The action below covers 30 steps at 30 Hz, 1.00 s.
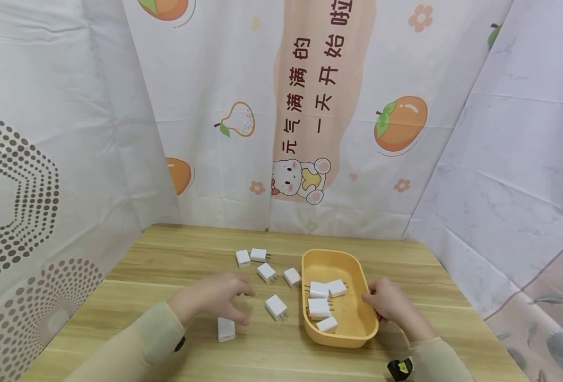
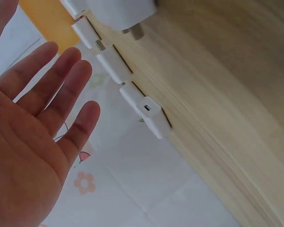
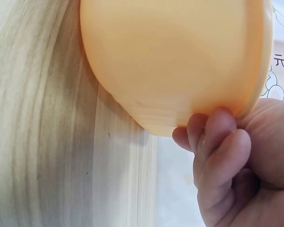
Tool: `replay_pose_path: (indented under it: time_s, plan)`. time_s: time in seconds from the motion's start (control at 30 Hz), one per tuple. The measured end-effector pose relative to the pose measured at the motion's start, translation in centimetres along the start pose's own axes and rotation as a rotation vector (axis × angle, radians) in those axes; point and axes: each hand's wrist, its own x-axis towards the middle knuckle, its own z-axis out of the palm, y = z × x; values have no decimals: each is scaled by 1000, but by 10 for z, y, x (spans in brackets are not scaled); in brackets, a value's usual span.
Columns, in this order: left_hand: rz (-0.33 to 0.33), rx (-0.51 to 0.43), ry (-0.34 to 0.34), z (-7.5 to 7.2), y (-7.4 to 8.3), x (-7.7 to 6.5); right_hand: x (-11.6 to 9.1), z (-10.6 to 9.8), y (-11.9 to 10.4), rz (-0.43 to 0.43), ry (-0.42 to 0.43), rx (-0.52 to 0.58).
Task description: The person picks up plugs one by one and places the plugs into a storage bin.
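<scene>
My left hand (image 1: 216, 297) hovers over the left part of the table with its fingers spread and nothing in them. Just below its thumb lies a white charger plug (image 1: 226, 330), while another charger plug (image 1: 276, 306) with its prongs toward me lies to its right. The left wrist view shows the bare palm (image 2: 33, 146) beside a row of charger plugs (image 2: 114, 66). With curled fingers, my right hand (image 1: 390, 301) grips the right rim of a yellow plastic basket (image 1: 353, 313). Several charger plugs (image 1: 318, 307) lie in the basket's left half.
Farther back on the wooden table (image 1: 181, 249), more charger plugs (image 1: 267, 272) lie scattered left of the basket. One charger plug (image 1: 292, 277) lies close to the basket's left wall. A printed curtain (image 1: 214, 175) hangs behind the table, with pale cloth on both sides.
</scene>
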Motion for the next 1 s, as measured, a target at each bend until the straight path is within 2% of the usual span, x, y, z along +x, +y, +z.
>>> replay_pose_path:
  time_s: [0.23, 0.43, 0.67, 1.0]
  plan:
    - [-1, -53, -25, 5, -4, -12, -1, 0, 1, -1, -6, 11]
    - [-37, -95, -46, 10, -11, -20, -1, 0, 1, -3, -7, 7]
    - [29, -70, -32, 16, -12, -27, -1, 2, 1, -2, 1, 7]
    - [21, -32, -22, 16, -4, -30, 0, 2, 1, 1, 5, 11]
